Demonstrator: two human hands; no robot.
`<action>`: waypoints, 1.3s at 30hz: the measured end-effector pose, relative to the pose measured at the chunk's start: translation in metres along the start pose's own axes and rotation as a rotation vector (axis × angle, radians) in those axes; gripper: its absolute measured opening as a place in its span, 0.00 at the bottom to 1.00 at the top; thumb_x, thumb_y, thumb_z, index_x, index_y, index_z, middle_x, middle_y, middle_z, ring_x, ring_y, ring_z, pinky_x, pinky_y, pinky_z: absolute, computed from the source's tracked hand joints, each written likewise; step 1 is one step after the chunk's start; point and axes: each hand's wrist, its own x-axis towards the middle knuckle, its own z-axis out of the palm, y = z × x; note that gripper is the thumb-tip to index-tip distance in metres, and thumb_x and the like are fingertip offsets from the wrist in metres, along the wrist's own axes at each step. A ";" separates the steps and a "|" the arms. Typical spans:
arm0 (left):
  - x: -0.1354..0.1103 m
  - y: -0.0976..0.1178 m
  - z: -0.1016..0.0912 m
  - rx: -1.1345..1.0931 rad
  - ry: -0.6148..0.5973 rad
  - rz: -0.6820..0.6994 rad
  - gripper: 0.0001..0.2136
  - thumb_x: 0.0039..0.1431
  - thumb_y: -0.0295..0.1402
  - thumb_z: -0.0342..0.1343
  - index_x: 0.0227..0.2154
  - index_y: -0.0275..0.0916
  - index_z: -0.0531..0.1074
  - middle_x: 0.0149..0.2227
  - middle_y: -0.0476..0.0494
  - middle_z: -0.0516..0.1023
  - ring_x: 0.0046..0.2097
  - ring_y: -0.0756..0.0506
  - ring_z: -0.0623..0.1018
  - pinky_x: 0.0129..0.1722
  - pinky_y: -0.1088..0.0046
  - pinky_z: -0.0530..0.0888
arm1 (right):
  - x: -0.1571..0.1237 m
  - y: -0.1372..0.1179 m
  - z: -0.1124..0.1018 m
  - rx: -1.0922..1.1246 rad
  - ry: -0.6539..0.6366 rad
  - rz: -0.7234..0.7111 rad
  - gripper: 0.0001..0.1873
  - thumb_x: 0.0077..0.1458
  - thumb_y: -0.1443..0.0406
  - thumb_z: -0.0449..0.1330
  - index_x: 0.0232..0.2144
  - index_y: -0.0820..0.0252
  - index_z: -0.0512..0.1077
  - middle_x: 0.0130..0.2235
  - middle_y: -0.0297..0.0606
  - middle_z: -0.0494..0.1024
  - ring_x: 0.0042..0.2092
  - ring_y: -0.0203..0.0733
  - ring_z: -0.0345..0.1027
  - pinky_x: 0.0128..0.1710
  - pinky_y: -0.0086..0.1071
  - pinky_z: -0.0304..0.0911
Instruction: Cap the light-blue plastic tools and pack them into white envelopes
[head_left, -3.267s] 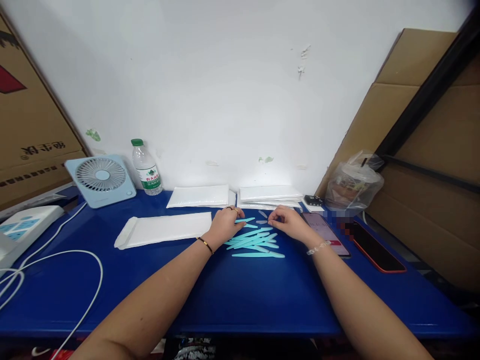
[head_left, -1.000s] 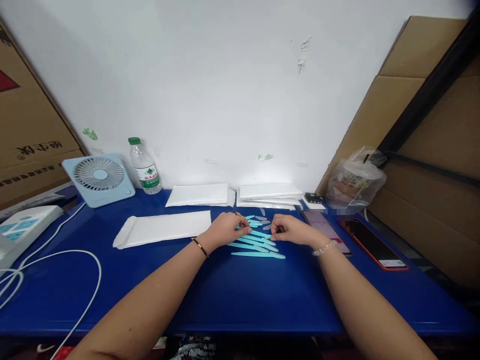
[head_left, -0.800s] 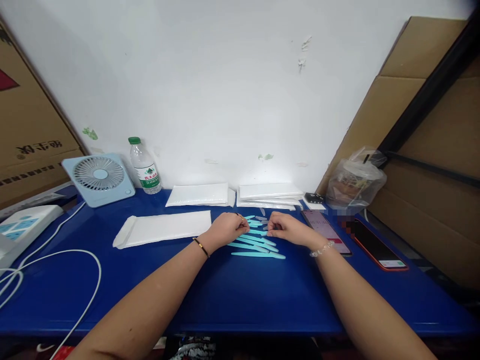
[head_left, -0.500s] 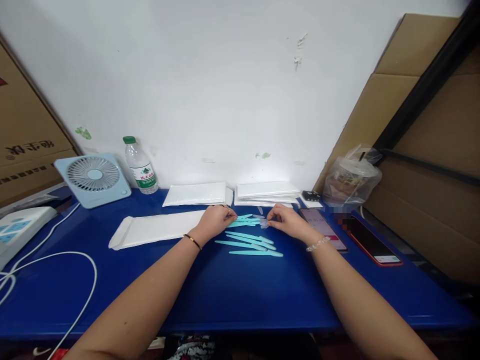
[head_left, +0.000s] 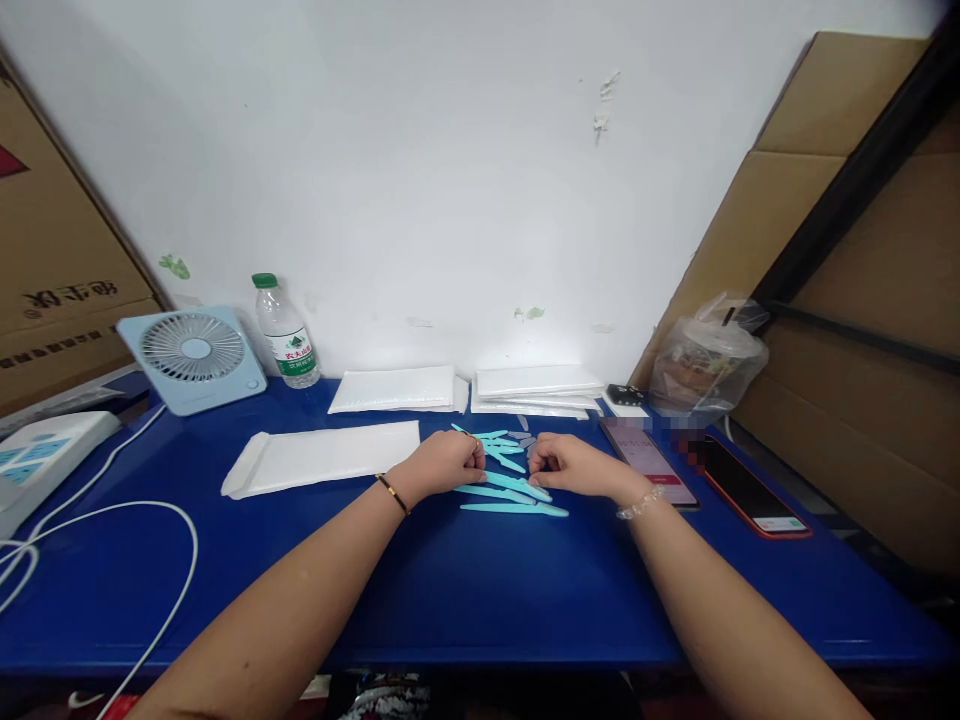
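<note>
My left hand (head_left: pixel 453 462) is closed, thumb and fingers pinching the left end of a teal eyebrow razor (head_left: pixel 504 483). At the right end of that razor, my right hand (head_left: pixel 568 466) has its thumb and fingertips pinched together on its tip. Just below lie more teal razors (head_left: pixel 504 508), side by side on the table. A loose pile of razors (head_left: pixel 501 446) sits behind, between both hands. Small clear caps (head_left: pixel 523 438) lie by the pile, partly hidden by my right hand.
A white padded envelope (head_left: pixel 322 458) lies left on the blue table (head_left: pixel 480 600). Stacked white envelopes (head_left: pixel 536 382) stand along the wall. Two phones (head_left: pixel 651 465) and a bagged cup (head_left: pixel 705 365) are right; a fan (head_left: pixel 196 350), water bottle (head_left: pixel 289 335) and power strip (head_left: pixel 52 450) left.
Both hands have moved nearer, from the rear pile to the front row of razors, and now grip one there. The rear pile's razors are more spread out.
</note>
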 end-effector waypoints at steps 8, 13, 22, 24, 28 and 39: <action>-0.005 0.006 -0.008 -0.063 -0.075 -0.102 0.12 0.50 0.45 0.57 0.28 0.40 0.73 0.29 0.49 0.76 0.28 0.49 0.71 0.22 0.75 0.59 | 0.000 -0.005 0.001 0.008 -0.046 -0.059 0.05 0.53 0.64 0.59 0.29 0.60 0.71 0.35 0.36 0.68 0.31 0.34 0.62 0.29 0.28 0.58; -0.004 0.003 -0.006 -0.165 -0.071 -0.070 0.13 0.54 0.44 0.53 0.30 0.40 0.74 0.29 0.48 0.76 0.29 0.49 0.72 0.23 0.76 0.60 | 0.001 -0.004 0.005 -0.019 0.052 -0.044 0.06 0.53 0.62 0.60 0.31 0.60 0.71 0.34 0.36 0.68 0.32 0.36 0.62 0.29 0.28 0.58; -0.002 -0.001 -0.016 0.074 0.186 -0.011 0.09 0.58 0.35 0.51 0.26 0.39 0.73 0.34 0.46 0.78 0.34 0.47 0.74 0.33 0.73 0.65 | 0.004 0.009 -0.001 0.136 0.181 0.111 0.15 0.49 0.54 0.61 0.29 0.61 0.71 0.25 0.33 0.70 0.26 0.34 0.60 0.24 0.26 0.54; -0.001 -0.008 -0.018 0.102 0.241 -0.044 0.09 0.58 0.35 0.50 0.27 0.39 0.73 0.35 0.45 0.78 0.34 0.47 0.75 0.34 0.73 0.66 | 0.004 0.014 -0.004 0.141 0.221 0.155 0.16 0.49 0.53 0.61 0.28 0.62 0.71 0.24 0.33 0.71 0.26 0.34 0.60 0.24 0.26 0.54; 0.001 -0.017 -0.014 0.059 0.254 -0.101 0.08 0.58 0.36 0.51 0.33 0.40 0.74 0.35 0.46 0.77 0.34 0.47 0.75 0.32 0.74 0.66 | 0.004 0.016 -0.007 0.047 0.305 0.156 0.15 0.48 0.54 0.62 0.31 0.61 0.73 0.30 0.35 0.72 0.28 0.35 0.60 0.27 0.28 0.56; -0.003 0.009 0.000 0.005 0.022 0.105 0.10 0.56 0.41 0.54 0.33 0.42 0.75 0.31 0.48 0.78 0.33 0.48 0.74 0.28 0.75 0.63 | -0.002 -0.011 0.003 -0.081 0.015 -0.064 0.06 0.52 0.64 0.61 0.26 0.60 0.69 0.32 0.34 0.66 0.31 0.35 0.61 0.29 0.28 0.55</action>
